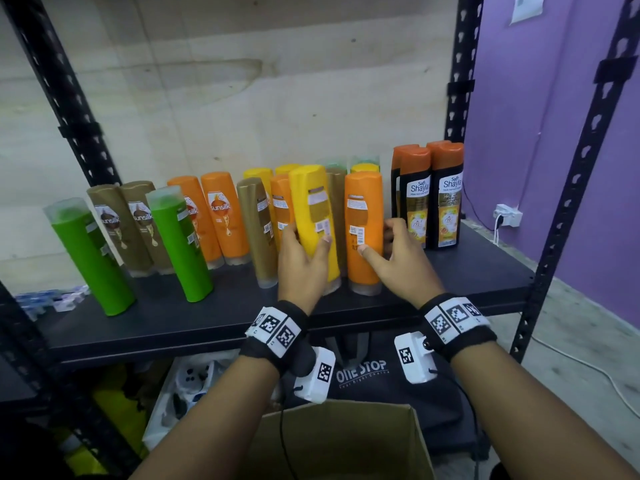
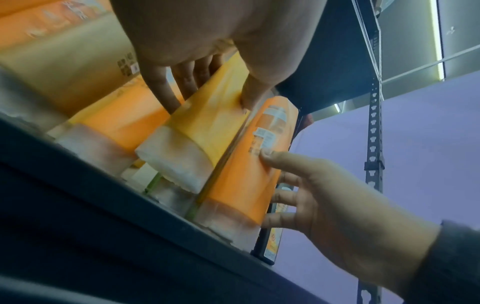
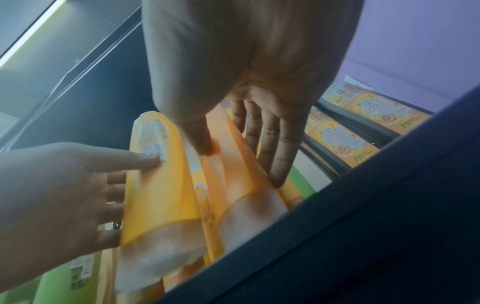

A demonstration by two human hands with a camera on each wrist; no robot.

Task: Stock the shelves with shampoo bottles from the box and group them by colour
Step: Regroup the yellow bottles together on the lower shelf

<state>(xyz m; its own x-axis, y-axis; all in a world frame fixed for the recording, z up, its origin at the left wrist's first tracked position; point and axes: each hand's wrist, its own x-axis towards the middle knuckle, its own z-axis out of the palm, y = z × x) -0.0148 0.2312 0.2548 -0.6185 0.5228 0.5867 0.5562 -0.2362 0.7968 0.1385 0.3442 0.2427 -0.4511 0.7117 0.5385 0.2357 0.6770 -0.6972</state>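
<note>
Here, hands (image 1: 303,268) (image 1: 403,261) round shelf-edge bottles (image 1: 317,216) (image 1: 363,230) — tight.

yellow bottle (image 1: 317,220) in my left hand: smooth plastic, slight sheen, frosted clear cap | orange bottle (image 1: 363,230): same plastic, paper stickers | shelf (image 1: 194,320): matt dark board | box (image 1: 346,441): plain cardboard | uprights (image 1: 568,202): black perforated metal
</note>
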